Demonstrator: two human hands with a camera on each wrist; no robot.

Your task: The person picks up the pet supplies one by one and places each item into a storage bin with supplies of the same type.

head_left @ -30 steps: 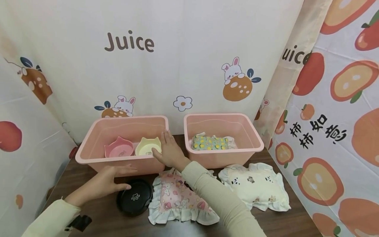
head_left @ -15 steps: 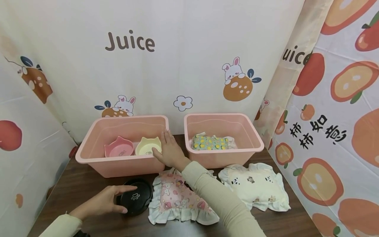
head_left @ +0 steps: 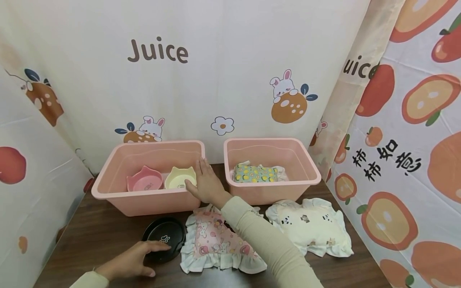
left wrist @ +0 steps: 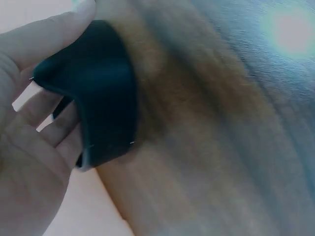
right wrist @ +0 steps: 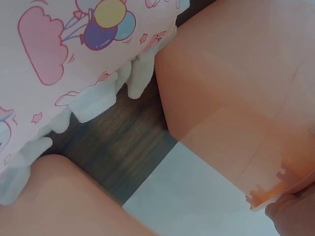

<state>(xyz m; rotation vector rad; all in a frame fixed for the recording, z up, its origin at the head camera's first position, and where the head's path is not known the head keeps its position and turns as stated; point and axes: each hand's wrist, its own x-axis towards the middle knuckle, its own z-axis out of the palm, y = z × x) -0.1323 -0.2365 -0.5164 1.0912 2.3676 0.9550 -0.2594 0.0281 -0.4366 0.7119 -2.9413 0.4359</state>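
In the head view, my left hand (head_left: pixel 135 260) reaches over the near edge of a black pet bowl (head_left: pixel 174 234) with a paw print. Its thumb stands apart from the bowl there. The left wrist view has the bowl's dark wall (left wrist: pixel 108 93) in front of the fingers, with the thumb beside its upper edge. My right hand (head_left: pixel 209 186) lies with extended fingers at the right rim of the left pink bin (head_left: pixel 151 202). Inside that bin sit a pink cat-eared bowl (head_left: pixel 145 178) and a pale yellow cat-eared bowl (head_left: pixel 180 176), partly hidden by the right thumb.
A second pink bin (head_left: pixel 270 192) holds a lemon-print pillow (head_left: pixel 255 174) and some white fabric. Before the bins lie a pink frilled pillow (head_left: pixel 212 238), partly under my right forearm, and a cream frilled pillow (head_left: pixel 309 224). Printed curtains enclose the dark wooden table (head_left: pixel 97 236).
My left hand has drawn back from the left bin's front wall towards me, down to the black bowl's near edge. The right hand has stayed at the bin rim.
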